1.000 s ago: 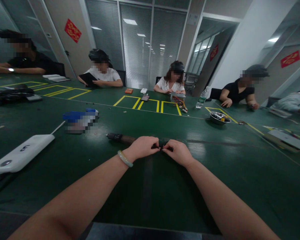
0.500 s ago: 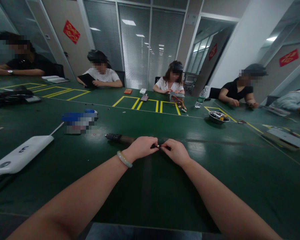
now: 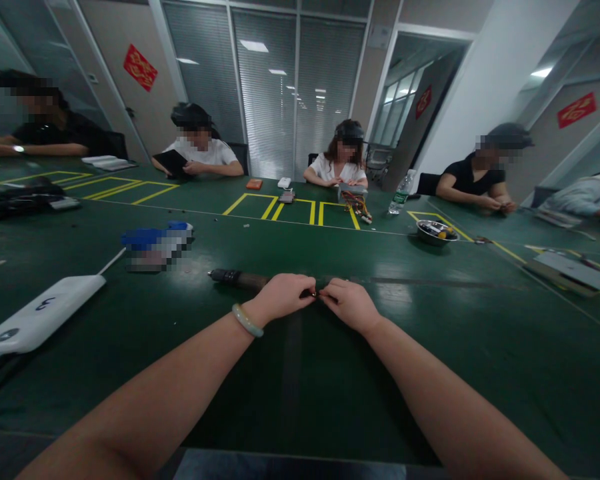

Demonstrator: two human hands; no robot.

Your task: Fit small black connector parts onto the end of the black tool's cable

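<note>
Small dark part (image 3: 315, 294) sits pinched in the left hand (image 3: 287, 293), over the table (image 3: 260, 400), beyond the middle of its near edge. The right hand (image 3: 353, 303) bunches just beside; whether it grips anything cannot be told. Handling seems unfinished, the part not yet set down.

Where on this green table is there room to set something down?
Bare green tabletop lies between the right hand and the shiny round metal bowl, and between the forearms. It's crowded around the left hand, where the dark cylindrical metal-tipped tool lies.
</note>
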